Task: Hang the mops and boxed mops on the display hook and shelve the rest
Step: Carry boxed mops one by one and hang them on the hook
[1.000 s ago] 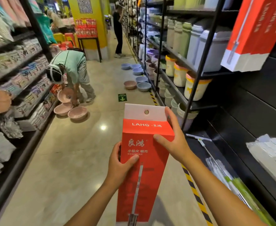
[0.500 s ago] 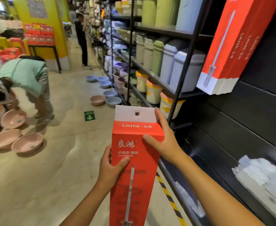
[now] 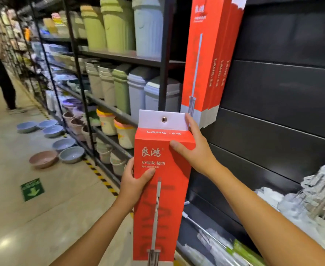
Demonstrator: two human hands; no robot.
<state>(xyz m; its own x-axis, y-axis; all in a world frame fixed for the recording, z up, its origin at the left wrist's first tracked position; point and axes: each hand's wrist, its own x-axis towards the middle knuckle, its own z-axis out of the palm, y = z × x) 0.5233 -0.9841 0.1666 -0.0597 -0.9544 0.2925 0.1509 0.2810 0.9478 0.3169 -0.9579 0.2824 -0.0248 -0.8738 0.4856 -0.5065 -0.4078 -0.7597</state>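
Two-handed hold on one boxed mop (image 3: 158, 189), upright in front of the black slat wall (image 3: 282, 96). The left hand (image 3: 133, 184) grips the box's left edge with its thumb across the red front; the rest of that hand is hidden behind the box. The right hand (image 3: 195, 152) grips the upper right corner, thumb on the front just under the top fold and one finger running up the side of the white header tab (image 3: 154, 120). Both sets of fingers (image 3: 190, 125) are clamped on the box, none free. The eyelet (image 3: 164, 119) sits just left of the right fingertip, uncovered.

The hung boxed mops (image 3: 205, 60), a few deep, are above and slightly right of the right fingers. Their bottom edge is near the fingertip; contact can't be told. The hook is not visible, so the free prong length is unknown.

Step, as a judgement: raising the box to the hook, not yet hung.

Risks:
- The eyelet is small. With the long box raised high, the box itself may block the view of the prong, so it could miss and dent or tear the cardboard tab.
- The box top may knock the hung row from below on the way up, setting it swinging or pushing it along the prong.
- Both grips are on the upper part. The long lower end is unsupported below the left fingers and may swing into the loose mops (image 3: 211, 237) on the bottom shelf, down and right of both hands.
- If the hook is already full, the box would sit at the tip and could slide off.
- The bins (image 3: 117, 25) up-left of the fingers and the basins (image 3: 65, 148) on the floor far left are off the path, so low concern.
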